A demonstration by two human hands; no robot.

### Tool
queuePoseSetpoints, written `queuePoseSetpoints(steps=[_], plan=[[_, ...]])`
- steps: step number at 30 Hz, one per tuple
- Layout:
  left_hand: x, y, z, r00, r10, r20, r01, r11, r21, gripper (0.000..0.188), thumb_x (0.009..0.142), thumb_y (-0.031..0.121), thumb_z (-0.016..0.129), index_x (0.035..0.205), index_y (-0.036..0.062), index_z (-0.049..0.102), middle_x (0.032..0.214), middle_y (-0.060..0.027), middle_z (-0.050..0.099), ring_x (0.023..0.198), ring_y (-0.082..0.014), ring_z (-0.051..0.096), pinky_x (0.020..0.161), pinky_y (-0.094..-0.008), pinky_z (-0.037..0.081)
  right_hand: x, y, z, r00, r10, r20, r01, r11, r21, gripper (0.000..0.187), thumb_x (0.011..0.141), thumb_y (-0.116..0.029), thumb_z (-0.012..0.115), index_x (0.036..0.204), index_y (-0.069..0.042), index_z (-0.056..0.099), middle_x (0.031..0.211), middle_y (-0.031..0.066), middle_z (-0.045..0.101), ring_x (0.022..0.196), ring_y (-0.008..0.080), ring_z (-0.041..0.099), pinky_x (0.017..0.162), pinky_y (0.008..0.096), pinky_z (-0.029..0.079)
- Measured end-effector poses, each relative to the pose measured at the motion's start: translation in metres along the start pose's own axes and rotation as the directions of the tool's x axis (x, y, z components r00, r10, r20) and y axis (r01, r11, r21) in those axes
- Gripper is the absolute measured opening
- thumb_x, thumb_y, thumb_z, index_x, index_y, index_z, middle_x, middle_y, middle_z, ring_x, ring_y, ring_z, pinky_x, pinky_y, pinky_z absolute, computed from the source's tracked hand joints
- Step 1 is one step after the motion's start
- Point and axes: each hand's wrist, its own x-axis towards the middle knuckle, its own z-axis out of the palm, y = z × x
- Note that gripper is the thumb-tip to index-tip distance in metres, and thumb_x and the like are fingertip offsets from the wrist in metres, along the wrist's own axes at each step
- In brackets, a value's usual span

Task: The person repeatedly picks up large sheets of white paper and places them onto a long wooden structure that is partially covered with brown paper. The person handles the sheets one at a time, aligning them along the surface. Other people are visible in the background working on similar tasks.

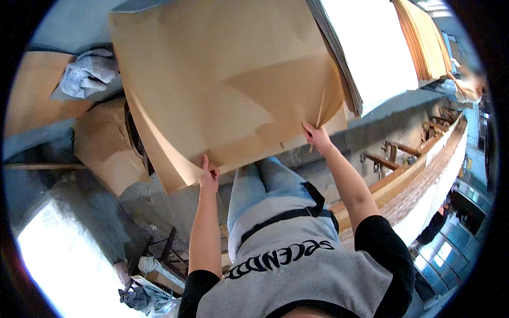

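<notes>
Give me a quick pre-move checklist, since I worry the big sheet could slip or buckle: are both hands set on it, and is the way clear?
1. Left hand grips the near edge of the brown sheet: ok.
2. Right hand grips the same edge: ok.
3. Sheet lies flat: not ok, it bows and creases between the hands.
4. Thin wooden stick beside the right hand is clear of the sheet: cannot tell.
5. Paper stack to the right stays clear: cannot tell, the edges look close.
</notes>
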Motion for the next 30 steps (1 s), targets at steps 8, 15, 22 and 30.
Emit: queuePoseSetpoints(steps=[8, 15, 22, 30], plan=[[0.010, -0.024, -0.017, 0.972, -0.213, -0.102, 0.204, 0.975, -0.087, 0.023, 0.080, 0.033, 0.060, 0.079, 0.0120, 0.051, 0.059, -0.0008, 0.048, 0.037, -0.0109, 0.036, 0.034, -0.0219, 0.024, -0.012, 0.038, -0.017, 0.987, 0.161, -0.010, -0.154, 0.957, 0.246, 0.026, 0.084, -0.030, 0.054, 0.067, -0.011, 0.049, 0.056, -0.0038, 0.044, 0.043, 0.0051, 0.034, 0.037, 0.0193, 0.023], [0.020, -0.032, -0.036, 0.978, -0.205, -0.040, 0.205, 0.979, 0.014, 0.026, 0.081, 0.034, 0.057, 0.088, 0.0099, 0.052, 0.063, -0.0011, 0.048, 0.039, -0.0107, 0.037, 0.035, -0.0206, 0.026, 0.006, 0.071, -0.030, 0.985, 0.128, -0.117, -0.113, 0.986, 0.124, 0.025, 0.083, -0.028, 0.055, 0.066, -0.010, 0.052, 0.057, -0.0016, 0.049, 0.046, 0.0075, 0.040, 0.040, 0.0219, 0.030], [-0.007, -0.038, -0.021, 0.966, -0.215, -0.144, 0.237, 0.959, 0.158, 0.034, 0.080, 0.038, 0.059, 0.098, 0.0099, 0.052, 0.061, -0.0024, 0.046, 0.040, -0.0095, 0.037, 0.034, -0.0204, 0.026, -0.016, 0.056, -0.058, 0.987, 0.149, -0.064, -0.153, 0.987, -0.052, 0.031, 0.081, -0.030, 0.058, 0.062, -0.006, 0.054, 0.050, -0.0021, 0.046, 0.039, 0.0063, 0.037, 0.037, 0.0201, 0.028], [-0.015, -0.046, -0.018, 0.971, -0.089, -0.222, 0.148, 0.953, 0.264, 0.031, 0.080, 0.039, 0.058, 0.091, 0.0106, 0.051, 0.058, 0.0002, 0.045, 0.042, -0.0094, 0.038, 0.035, -0.0213, 0.026, 0.006, 0.026, -0.250, 0.855, -0.117, -0.505, 0.095, 0.993, -0.070, 0.025, 0.077, -0.029, 0.063, 0.069, -0.005, 0.061, 0.059, -0.0004, 0.056, 0.048, 0.0062, 0.045, 0.045, 0.0212, 0.036]])
